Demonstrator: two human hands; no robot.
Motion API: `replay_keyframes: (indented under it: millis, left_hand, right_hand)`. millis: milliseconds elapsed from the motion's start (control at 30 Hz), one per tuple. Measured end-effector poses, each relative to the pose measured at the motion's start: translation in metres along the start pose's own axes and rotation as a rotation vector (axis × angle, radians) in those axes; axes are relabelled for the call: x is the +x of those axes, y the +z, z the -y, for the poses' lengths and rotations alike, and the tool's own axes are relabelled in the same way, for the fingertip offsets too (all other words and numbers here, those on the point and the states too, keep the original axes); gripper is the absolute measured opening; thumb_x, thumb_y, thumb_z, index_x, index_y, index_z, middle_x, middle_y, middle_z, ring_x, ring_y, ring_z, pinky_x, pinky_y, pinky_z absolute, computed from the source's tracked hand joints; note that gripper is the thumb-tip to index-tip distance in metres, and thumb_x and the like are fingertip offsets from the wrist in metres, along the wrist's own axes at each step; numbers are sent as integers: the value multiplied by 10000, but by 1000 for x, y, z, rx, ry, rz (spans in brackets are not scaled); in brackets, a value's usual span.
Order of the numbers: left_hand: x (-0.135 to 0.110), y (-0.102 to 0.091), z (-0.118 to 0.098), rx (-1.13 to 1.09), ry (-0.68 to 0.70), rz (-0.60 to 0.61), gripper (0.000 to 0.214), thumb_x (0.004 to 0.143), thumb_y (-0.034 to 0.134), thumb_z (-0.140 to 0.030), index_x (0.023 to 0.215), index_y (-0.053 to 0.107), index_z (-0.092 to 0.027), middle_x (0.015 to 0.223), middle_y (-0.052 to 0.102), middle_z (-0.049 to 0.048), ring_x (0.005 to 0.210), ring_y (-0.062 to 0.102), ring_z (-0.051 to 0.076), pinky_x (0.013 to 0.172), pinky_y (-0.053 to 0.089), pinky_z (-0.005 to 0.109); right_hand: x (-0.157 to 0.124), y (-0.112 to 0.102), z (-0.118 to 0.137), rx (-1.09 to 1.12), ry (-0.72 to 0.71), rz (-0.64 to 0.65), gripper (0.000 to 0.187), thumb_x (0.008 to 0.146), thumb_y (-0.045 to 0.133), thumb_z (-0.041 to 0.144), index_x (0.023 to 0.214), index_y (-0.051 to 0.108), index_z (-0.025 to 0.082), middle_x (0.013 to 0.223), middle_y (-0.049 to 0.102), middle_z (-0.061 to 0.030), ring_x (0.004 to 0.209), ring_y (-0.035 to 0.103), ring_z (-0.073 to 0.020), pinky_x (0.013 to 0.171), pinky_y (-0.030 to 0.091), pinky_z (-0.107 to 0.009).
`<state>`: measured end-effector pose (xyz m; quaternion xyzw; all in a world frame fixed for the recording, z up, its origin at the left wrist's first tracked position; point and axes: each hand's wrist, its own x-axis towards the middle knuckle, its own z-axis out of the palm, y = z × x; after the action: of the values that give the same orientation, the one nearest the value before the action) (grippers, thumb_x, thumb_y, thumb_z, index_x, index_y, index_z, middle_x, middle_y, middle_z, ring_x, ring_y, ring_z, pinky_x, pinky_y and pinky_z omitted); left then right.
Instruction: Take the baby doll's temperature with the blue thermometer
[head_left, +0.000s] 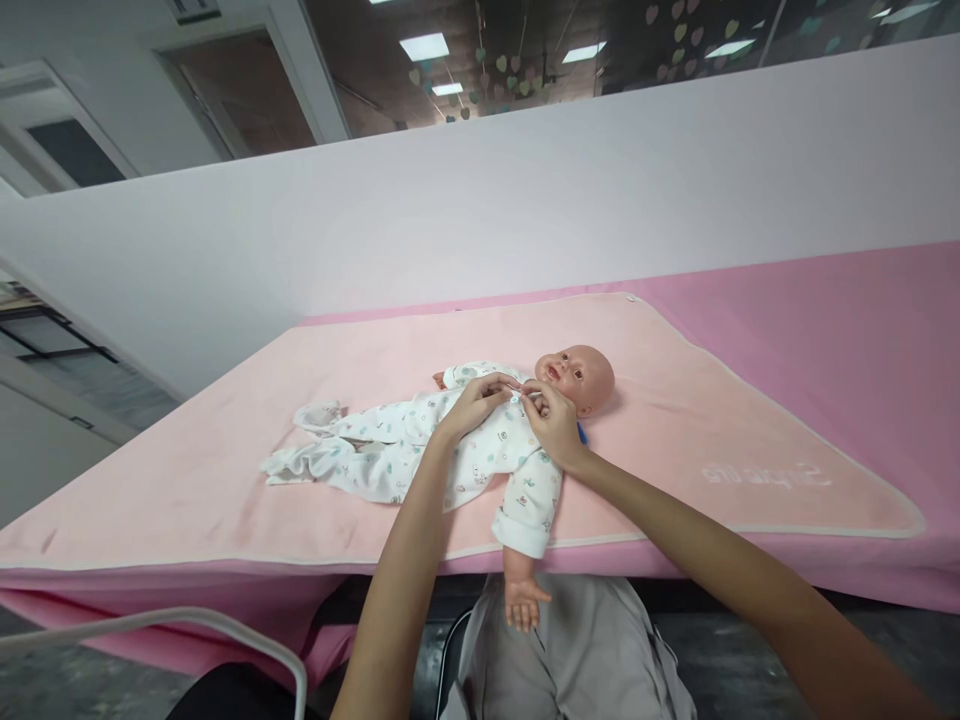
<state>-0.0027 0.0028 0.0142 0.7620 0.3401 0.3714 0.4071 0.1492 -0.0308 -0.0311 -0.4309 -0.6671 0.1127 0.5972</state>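
A baby doll (589,372) lies on its back with its head to the right, dressed in a white printed sleepsuit (480,455). Near the doll's neck, my left hand (484,398) pinches the front edge of the sleepsuit. Close beside it, my right hand (551,418) has its fingers closed on the same edge, just below the doll's chin. The fastening between my fingertips is too small to make out. One doll arm reaches toward me over the table edge, its bare hand (526,602) hanging above my lap. A bit of blue (582,433) shows beside the doll's neck.
Under the doll a peach mat (660,470) with a pale border covers a pink tablecloth (862,340). A white partition (525,220) rises behind the table. At the lower left is a curved pale bar (202,615).
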Motion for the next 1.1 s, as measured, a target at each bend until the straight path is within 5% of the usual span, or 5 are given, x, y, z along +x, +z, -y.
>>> replay_keyframes:
  millis: [433, 800, 1100]
  left_hand:
    - [-2, -2, 3, -107, -45, -167, 197, 687, 589, -224, 870, 613, -156, 901, 632, 49, 837, 580, 146, 788, 436, 270]
    - [0, -2, 2, -257, -118, -222, 256, 728, 594, -395, 796, 623, -149, 627, 566, -13, 720, 577, 125, 734, 439, 249]
    - [1, 0, 12, -323, -108, -342, 309, 725, 572, -436, 807, 626, -143, 750, 620, 27, 685, 549, 110, 677, 442, 241]
  right_hand:
    - [-1, -2, 6, -50, -125, 115, 202, 816, 450, 130, 846, 637, 199, 927, 601, -52, 853, 580, -152, 729, 484, -260]
    - [0, -2, 7, -116, -147, 94, 212, 825, 431, 115, 907, 615, 181, 920, 618, -61, 861, 592, -163, 774, 490, -283]
    - [6, 8, 22, -219, -329, 239, 326, 802, 457, 154, 1103, 561, 222, 1109, 633, -25, 983, 599, -166, 822, 474, -279]
